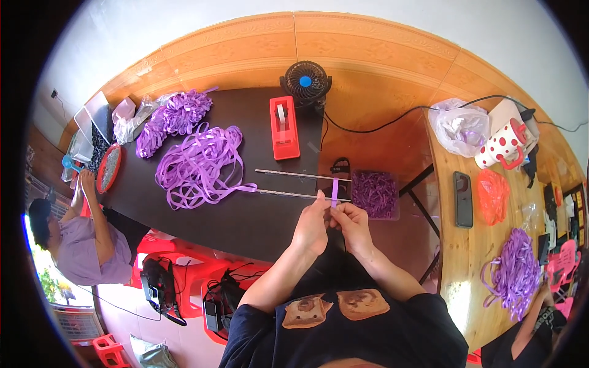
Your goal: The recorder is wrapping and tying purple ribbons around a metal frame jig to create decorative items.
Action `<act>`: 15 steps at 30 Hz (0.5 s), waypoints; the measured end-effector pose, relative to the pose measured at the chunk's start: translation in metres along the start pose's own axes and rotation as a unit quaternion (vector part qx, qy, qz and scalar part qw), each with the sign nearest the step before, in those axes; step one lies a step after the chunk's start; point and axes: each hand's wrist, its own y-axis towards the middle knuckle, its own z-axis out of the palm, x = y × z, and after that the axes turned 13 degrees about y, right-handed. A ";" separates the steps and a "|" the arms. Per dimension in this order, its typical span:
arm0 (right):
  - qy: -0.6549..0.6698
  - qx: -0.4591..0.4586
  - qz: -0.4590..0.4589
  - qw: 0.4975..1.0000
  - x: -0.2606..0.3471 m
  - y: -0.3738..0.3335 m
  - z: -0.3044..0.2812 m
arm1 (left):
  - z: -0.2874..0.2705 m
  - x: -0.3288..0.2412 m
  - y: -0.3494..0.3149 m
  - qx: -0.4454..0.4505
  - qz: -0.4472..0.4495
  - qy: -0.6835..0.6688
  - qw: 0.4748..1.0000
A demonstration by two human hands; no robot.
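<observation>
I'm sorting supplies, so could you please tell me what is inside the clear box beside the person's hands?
The clear box holds a heap of small purple ribbon pieces. Anything beneath the heap, including the box's bottom, is covered and cannot be seen.

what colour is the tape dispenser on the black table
The tape dispenser is red, lying beside the small black fan; the head view shows it clearly.

both forearms reach forward, left hand (311, 226) and right hand (351, 222) meeting, fingers pinched.
</observation>
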 end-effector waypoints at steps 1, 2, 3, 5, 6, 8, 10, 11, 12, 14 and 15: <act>-0.002 0.000 0.000 1.000 0.000 0.000 -0.001 | -0.002 0.001 0.001 0.001 0.000 -0.001 1.000; 0.005 0.005 0.000 1.000 -0.001 0.000 -0.002 | -0.004 0.002 0.002 0.010 -0.002 -0.002 1.000; 0.012 0.011 0.001 1.000 -0.001 0.000 -0.001 | -0.006 0.002 0.003 0.019 -0.004 -0.003 1.000; -0.026 0.003 0.018 1.000 0.006 -0.005 0.000 | -0.008 0.002 0.000 0.023 -0.009 -0.017 1.000; -0.061 -0.005 0.034 0.998 0.010 -0.006 0.000 | -0.010 0.002 0.000 0.028 -0.015 -0.029 0.999; -0.243 -0.014 -0.140 0.960 0.022 -0.005 -0.005 | -0.019 0.008 0.005 0.066 -0.027 0.026 0.997; -0.342 -0.029 -0.291 0.893 0.044 0.007 -0.003 | -0.017 0.006 0.004 0.071 -0.041 0.033 0.996; -0.343 -0.031 -0.289 0.893 0.056 0.015 0.004 | -0.019 0.006 0.004 0.066 -0.039 0.028 0.997; -0.345 -0.016 -0.290 0.893 0.066 0.026 0.013 | -0.020 0.006 0.002 0.072 -0.039 0.021 0.996; -0.347 0.046 -0.292 0.890 0.072 0.055 0.033 | -0.021 0.005 0.002 0.080 -0.036 0.013 0.996; -0.385 0.085 -0.298 0.870 0.070 0.075 0.036 | -0.021 0.005 0.003 0.087 -0.039 0.007 0.995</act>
